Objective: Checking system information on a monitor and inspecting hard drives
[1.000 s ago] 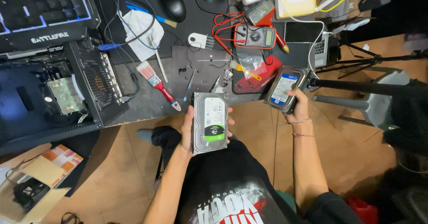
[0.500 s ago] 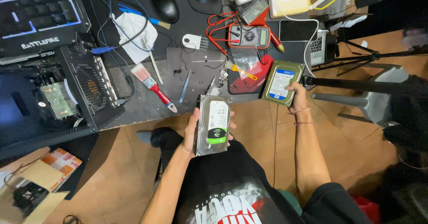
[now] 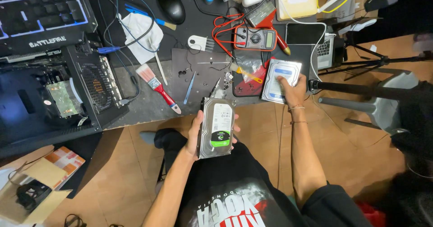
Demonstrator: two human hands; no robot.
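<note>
left hand (image 3: 195, 136) wrapped around a silver hard drive (image 3: 216, 127) with a white-and-green label, fingers curled over both long edges, held label-up above the lap just off the near edge of the counter (image 3: 149, 107); same grip and about the same spot as a second ago. the change is on the other side: right hand (image 3: 292, 88) was holding a second drive (image 3: 280, 80) up off the counter a second ago, tilted; half a second ago it was lower and flatter; now that drive lies flat on the counter at the right, blue-and-white label up, beside the dark mat with the loose screws, and the hand rests on top, fingers spread across the lower right corner, pressing rather than gripping. reads to me as the second drive put down, the right hand about free, and the green-label drive the one in hand. around them: red multimeter (image 3: 255, 38) with red leads further back, red-handled brush (image 3: 155, 86) to the left, blue tweezers (image 3: 189, 88) between brush and mat, open pc case (image 3: 63, 96) far left, black mouse (image 3: 170, 3) at the back. can't tell whether the right hand's thumb hooks the drive's edge
</note>
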